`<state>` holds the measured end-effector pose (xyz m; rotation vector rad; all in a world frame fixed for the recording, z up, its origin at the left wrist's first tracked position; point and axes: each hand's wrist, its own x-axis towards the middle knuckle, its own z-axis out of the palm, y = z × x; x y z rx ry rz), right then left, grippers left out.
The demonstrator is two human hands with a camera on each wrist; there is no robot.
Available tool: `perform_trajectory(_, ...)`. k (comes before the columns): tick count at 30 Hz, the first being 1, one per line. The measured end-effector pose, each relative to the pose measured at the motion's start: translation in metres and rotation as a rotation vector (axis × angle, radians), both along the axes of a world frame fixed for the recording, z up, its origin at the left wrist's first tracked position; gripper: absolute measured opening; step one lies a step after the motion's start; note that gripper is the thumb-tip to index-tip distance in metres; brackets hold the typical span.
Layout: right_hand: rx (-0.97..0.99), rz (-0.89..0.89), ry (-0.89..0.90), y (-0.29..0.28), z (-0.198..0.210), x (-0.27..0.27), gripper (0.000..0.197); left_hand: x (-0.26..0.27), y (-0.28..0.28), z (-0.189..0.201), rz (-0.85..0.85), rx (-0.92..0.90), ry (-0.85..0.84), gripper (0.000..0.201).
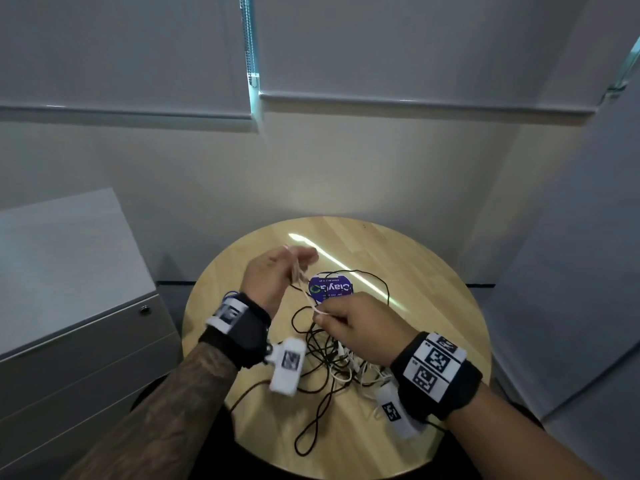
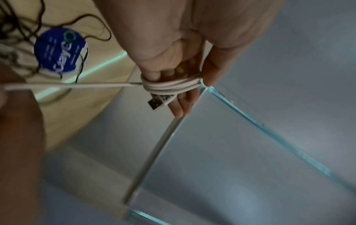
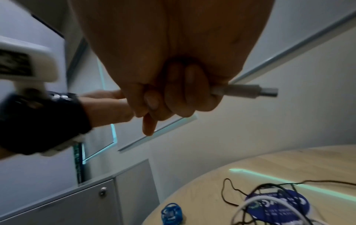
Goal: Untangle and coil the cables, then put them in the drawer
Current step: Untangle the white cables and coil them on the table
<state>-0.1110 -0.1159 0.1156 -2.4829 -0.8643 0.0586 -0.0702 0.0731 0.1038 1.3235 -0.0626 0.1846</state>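
Step in hand: winding the white cable (image 2: 169,86) into a coil, above the round wooden bench (image 1: 433,271).
Left hand (image 1: 273,275): serves as the spool; several white turns sit round its nearly straight fingers (image 2: 185,99), the USB plug (image 2: 157,102) poking out below the wraps.
Right hand (image 1: 360,327): curled tight round the free end, the far connector (image 3: 250,91) sticking out past the fist (so little cable is left to wind, I would judge).
Span between hands: one taut white run (image 2: 77,85) from fist to coil.
How to do it well: keep that run lightly tense, lay each turn beside the last rather than across it, and tuck the final tail under a wrap so the coil holds once slid off.
Left to do: a tangle of black and white cables (image 1: 332,355) lies on the bench, partly over a blue round label (image 1: 330,289).
Drawer: the grey cabinet (image 1: 86,341) stands left of the bench, drawers closed.
Risk: pulling too hard could pinch the fingers and make the coil hard to slide off.
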Motion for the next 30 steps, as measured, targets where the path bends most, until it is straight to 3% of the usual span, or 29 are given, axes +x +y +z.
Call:
perform_trajectory(2, 0.006, -0.005, -0.131, -0.005, 0.017, -0.002, 0.021, -0.011, -0.006, -0.02, -0.071, 0.414, -0.061, 0.028)
perform_trajectory(4, 0.036, -0.036, -0.212, -0.013, 0.031, 0.005, 0.014, -0.025, -0.013, -0.03, -0.25, 0.492, 0.022, 0.041)
perform_trajectory(6, 0.11, -0.074, -0.194, -0.025, 0.031, 0.018, 0.009, -0.034, -0.02, -0.029, -0.422, 0.394, 0.144, 0.044)
perform_trajectory(8, 0.201, -0.101, -0.095, -0.031, 0.019, 0.028, 0.011, -0.04, -0.025, -0.02, -0.511, 0.238, 0.196, 0.034)
perform_trajectory(13, 0.434, -0.038, 0.259, -0.022, -0.014, 0.018, 0.02, -0.038, -0.026, -0.009, -0.545, -0.265, 0.323, 0.025)
perform_trajectory(16, 0.463, -0.065, 0.384, -0.021, -0.027, 0.018, 0.03, -0.036, -0.027, -0.017, -0.528, -0.401, 0.427, 0.028)
perform_trajectory(19, 0.452, -0.097, 0.466, -0.024, -0.04, 0.025, 0.032, -0.036, -0.029, -0.03, -0.568, -0.43, 0.453, 0.03)
perform_trajectory(22, 0.461, -0.112, 0.495, -0.025, -0.046, 0.021, 0.003, -0.035, -0.029, -0.043, -0.582, -0.411, 0.465, 0.027)
perform_trajectory(25, 0.457, -0.134, 0.482, -0.022, -0.061, 0.017, 0.026, -0.036, -0.03, -0.055, -0.53, -0.284, 0.444, 0.027)
perform_trajectory(28, 0.47, -0.148, 0.479, -0.02, -0.079, 0.011, 0.014, -0.044, -0.031, -0.067, -0.518, -0.134, 0.431, 0.024)
perform_trajectory(30, 0.46, -0.144, 0.515, -0.021, -0.093, 0.007, 0.019, -0.051, -0.028, -0.076, -0.513, -0.144, 0.473, 0.023)
